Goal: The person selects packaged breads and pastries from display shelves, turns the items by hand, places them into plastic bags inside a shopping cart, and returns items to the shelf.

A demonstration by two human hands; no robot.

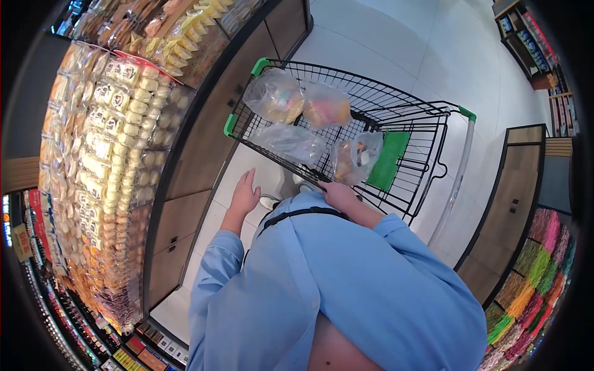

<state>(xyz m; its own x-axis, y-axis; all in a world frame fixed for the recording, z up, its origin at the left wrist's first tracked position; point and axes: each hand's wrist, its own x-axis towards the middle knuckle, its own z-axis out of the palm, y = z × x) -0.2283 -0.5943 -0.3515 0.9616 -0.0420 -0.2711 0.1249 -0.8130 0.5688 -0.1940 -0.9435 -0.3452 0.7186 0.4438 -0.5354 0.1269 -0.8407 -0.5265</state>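
- Cart [380, 102] stands across the aisle just ahead of the person, its wire basket close to the waist, within easy reach of the right hand.
- Right hand [340, 196] rests on the near rim with its fingers bent over the edge, apparently gripping it; the hold probably steadies the cart from its side, since the grey handle bar [461, 170] lies off to the right.
- Left hand [246, 193] is open and empty, fingers loosely spread above the floor [218, 219], between the basket and the wooden drawers [185, 216], touching neither.
- Four clear plastic bags lie in the basket: two along the far side, a flatter bag [288, 143] on the near side, and a knotted-looking bag [357, 157] beside the green panel [390, 162]. Their contents are hard to tell.
- Basket walls keep the bags contained, and spreading them out likely spares them from crushing.
- Packaged goods [114, 142] fill the display on the left in tight rows, presumably so each packet can be seen and reached.
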